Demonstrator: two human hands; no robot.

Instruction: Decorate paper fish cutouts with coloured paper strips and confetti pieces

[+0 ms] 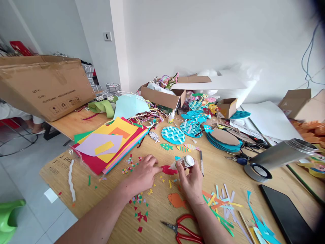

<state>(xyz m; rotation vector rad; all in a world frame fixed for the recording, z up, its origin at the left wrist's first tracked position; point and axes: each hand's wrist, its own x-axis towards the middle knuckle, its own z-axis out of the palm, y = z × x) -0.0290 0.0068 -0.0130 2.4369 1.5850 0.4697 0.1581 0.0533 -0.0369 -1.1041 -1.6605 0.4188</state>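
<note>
My right hand (191, 179) is closed around a white glue bottle (186, 162), tilted with its nozzle down at a red paper fish (169, 170). With curled fingers, my left hand (146, 172) holds the fish's left end against the table; its fingertips are partly hidden. An orange paper fish (176, 200) lies just below, near my right wrist. Small paper dots and triangles (139, 217) are scattered beside and beneath my left forearm. Green (166, 146) and striped paper fish (183, 148) lie beyond my hands, with a grey pen (201, 163) to their right.
Red-handled scissors (184, 227) lie at the near edge. Coloured paper sheets (106, 145) are stacked left. Paper strips (223, 203), a black phone-like slab (286, 213) and a steel flask (281, 154) are right. Blue wave-patterned ovals (173, 135) and cardboard boxes (162, 96) stand behind.
</note>
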